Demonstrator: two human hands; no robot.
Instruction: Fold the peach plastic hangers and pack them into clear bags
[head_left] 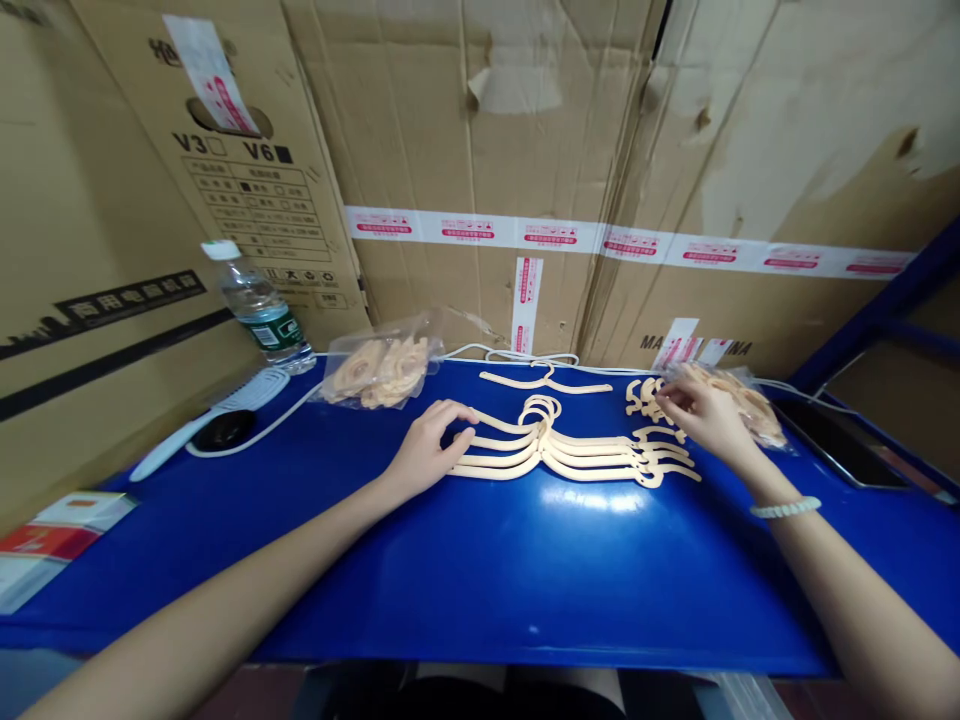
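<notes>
Several small cream plastic hangers [577, 455] lie stacked in a row on the blue table [480, 580]. My left hand [427, 450] rests at their left ends, fingers curled onto the tips. One more single hanger [546, 382] lies apart behind the stack. My right hand [701, 415] pinches at a small pile of cream hook pieces [643, 396] beside a clear bag of parts [746, 400]. A bead bracelet [785, 508] is on my right wrist.
A second clear bag of cream parts [382, 368] lies at the back left, near a water bottle [259, 305], a white comb-like tool [210, 420] and a black disc [223, 429]. Cardboard boxes [525, 170] wall the back. A dark tablet [840, 440] lies right; a booklet [52, 540] lies left.
</notes>
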